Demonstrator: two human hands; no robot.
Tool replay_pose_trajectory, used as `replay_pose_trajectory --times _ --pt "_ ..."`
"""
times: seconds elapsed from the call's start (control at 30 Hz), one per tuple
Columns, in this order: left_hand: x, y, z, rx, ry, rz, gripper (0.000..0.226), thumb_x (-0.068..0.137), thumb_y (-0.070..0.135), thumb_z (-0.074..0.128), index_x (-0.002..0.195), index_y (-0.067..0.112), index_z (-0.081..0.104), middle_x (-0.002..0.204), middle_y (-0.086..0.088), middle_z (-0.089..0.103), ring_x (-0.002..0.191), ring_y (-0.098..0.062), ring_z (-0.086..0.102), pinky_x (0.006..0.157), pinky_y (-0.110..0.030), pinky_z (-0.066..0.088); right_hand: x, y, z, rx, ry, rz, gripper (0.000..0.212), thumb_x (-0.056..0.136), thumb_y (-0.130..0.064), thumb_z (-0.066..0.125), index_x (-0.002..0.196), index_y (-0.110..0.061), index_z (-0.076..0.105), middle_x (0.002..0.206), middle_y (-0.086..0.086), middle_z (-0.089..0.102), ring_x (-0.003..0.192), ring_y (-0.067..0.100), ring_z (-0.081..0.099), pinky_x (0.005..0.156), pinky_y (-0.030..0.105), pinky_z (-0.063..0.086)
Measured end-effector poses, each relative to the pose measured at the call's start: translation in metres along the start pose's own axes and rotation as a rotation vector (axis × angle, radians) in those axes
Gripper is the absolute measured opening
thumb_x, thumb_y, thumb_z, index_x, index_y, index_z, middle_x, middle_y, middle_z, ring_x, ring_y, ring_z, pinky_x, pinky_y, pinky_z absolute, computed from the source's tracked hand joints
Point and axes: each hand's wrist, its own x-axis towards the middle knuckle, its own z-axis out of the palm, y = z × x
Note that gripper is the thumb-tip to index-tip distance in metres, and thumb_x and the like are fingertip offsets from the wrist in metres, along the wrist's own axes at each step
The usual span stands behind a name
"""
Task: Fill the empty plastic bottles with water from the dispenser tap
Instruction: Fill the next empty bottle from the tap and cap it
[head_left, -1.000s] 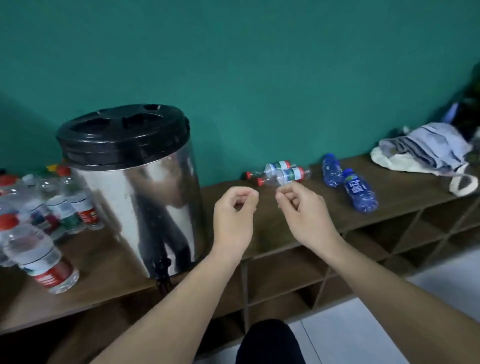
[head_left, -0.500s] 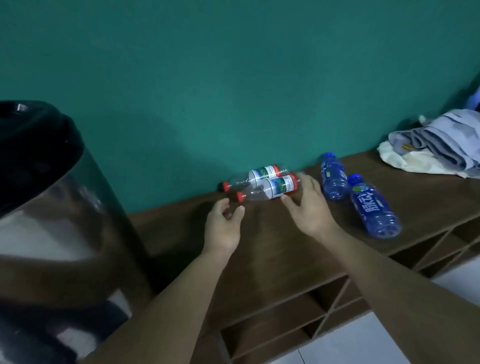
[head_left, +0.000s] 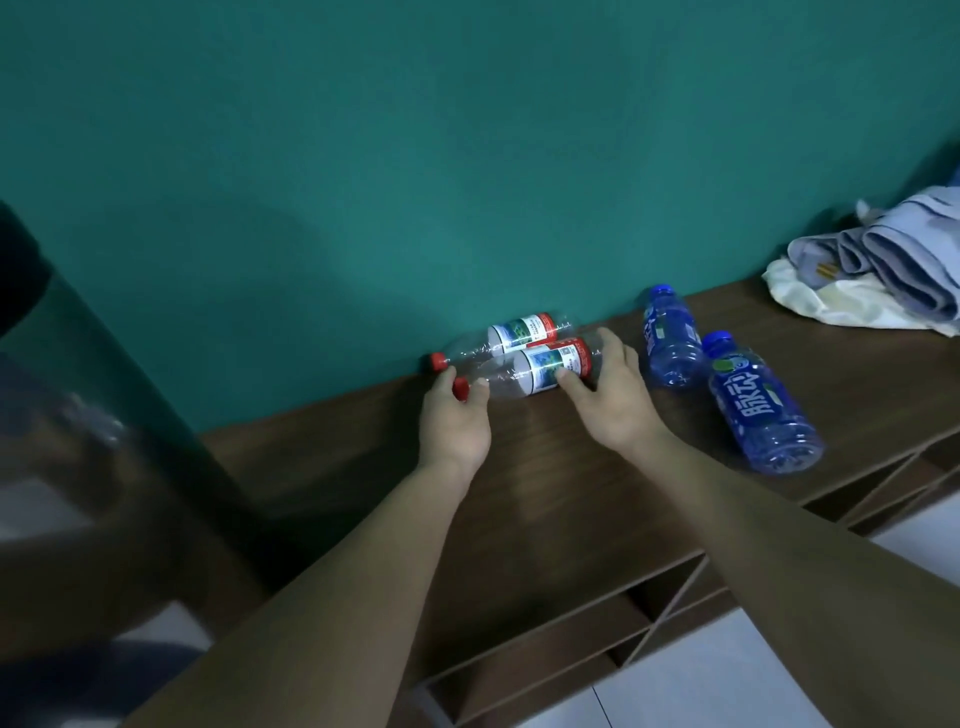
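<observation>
Wall (head_left: 467, 156) of flat teal fills the upper half of the view, and below it runs a dark wooden table (head_left: 545, 493) with open cubbies beneath its top. At far left stands the dispenser (head_left: 78, 441), a shiny metal drum with a black lid, blurred and cut off by the frame edge (its tap is out of sight). Folded grey-blue cloth (head_left: 893, 260) lies on a pale bag at the far right of the table.

Both bare forearms reach forward and up from the bottom of the view. Two blue bottles (head_left: 758, 410) lie on their sides right of the hands, apart from them. Two clear bottles with red caps lie side by side against the wall. The right hand (head_left: 613, 395) is palm down over the base end of the nearer clear bottle (head_left: 524, 376), thumb pressed on the label and fingers curled over the far side. The left hand (head_left: 457, 421) meets the same bottle at its neck, thumb and fingers closed around the red cap (head_left: 460, 388). The farther clear bottle (head_left: 519, 330) lies untouched just behind.
</observation>
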Motion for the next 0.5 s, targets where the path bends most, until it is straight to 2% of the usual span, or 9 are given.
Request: replay_pose_trajectory --times 0.13,0.23,0.3,0.37,0.43,0.5 --pt "-0.018 0.014 -0.011 -0.101 0.12 0.052 0.055 0.112 0.039 0.067 0.162 0.02 0.054 0.158 -0.004 0.056 0.142 -0.021 0.058 0.124 -0.033 0.042 -0.033 -0.021 -0.003 0.055 0.066 -0.019 0.08 0.107 -0.044 0.07 0.17 -0.015 0.03 0.164 0.012 0.037 0.144 0.027 0.053 0.122 0.033 0.037" --pt "-0.038 0.038 -0.03 -0.154 0.146 0.114 0.052 0.108 0.038 0.074 0.155 0.022 0.058 0.147 0.001 0.055 0.118 -0.006 0.059 0.109 -0.024 0.041 -0.063 -0.038 -0.008 0.099 0.124 -0.013 0.068 0.106 -0.042 0.071 0.162 -0.019 0.042 0.149 0.008 0.047 0.131 0.018 0.057 0.121 0.038 0.044" --pt "-0.051 0.052 -0.044 -0.215 0.158 0.127 0.054 0.104 0.034 0.08 0.151 0.026 0.055 0.143 0.004 0.056 0.113 0.0 0.058 0.105 -0.022 0.041 -0.086 -0.049 -0.011 0.095 0.126 -0.03 0.059 0.106 -0.044 0.07 0.157 -0.023 0.05 0.14 0.007 0.053 0.119 -0.003 0.054 0.113 0.033 0.046" --pt "-0.065 0.063 -0.061 -0.338 0.153 0.124 0.059 0.098 0.026 0.087 0.147 0.028 0.054 0.136 0.004 0.06 0.112 0.001 0.063 0.102 -0.023 0.047 -0.113 -0.061 -0.01 0.089 0.121 -0.046 0.055 0.107 -0.048 0.067 0.154 -0.024 0.054 0.133 0.007 0.059 0.105 -0.019 0.046 0.099 0.023 0.04" --pt "-0.082 0.075 -0.075 -0.471 0.127 0.131 0.057 0.094 0.02 0.091 0.14 0.023 0.057 0.128 0.0 0.067 0.111 -0.011 0.071 0.099 -0.026 0.055 -0.14 -0.073 -0.01 0.11 0.116 -0.029 0.051 0.108 -0.052 0.063 0.151 -0.026 0.058 0.125 0.002 0.064 0.107 -0.012 0.045 0.096 0.025 0.038" --pt "-0.105 0.086 -0.092 -0.499 0.086 0.162 0.047 0.096 0.022 0.09 0.134 0.016 0.063 0.12 0.0 0.072 0.109 -0.018 0.074 0.094 -0.028 0.058 -0.168 -0.087 -0.013 0.15 0.077 -0.03 0.048 0.107 -0.06 0.06 0.144 -0.03 0.063 0.12 -0.005 0.066 0.118 0.004 0.055 0.101 0.033 0.047"
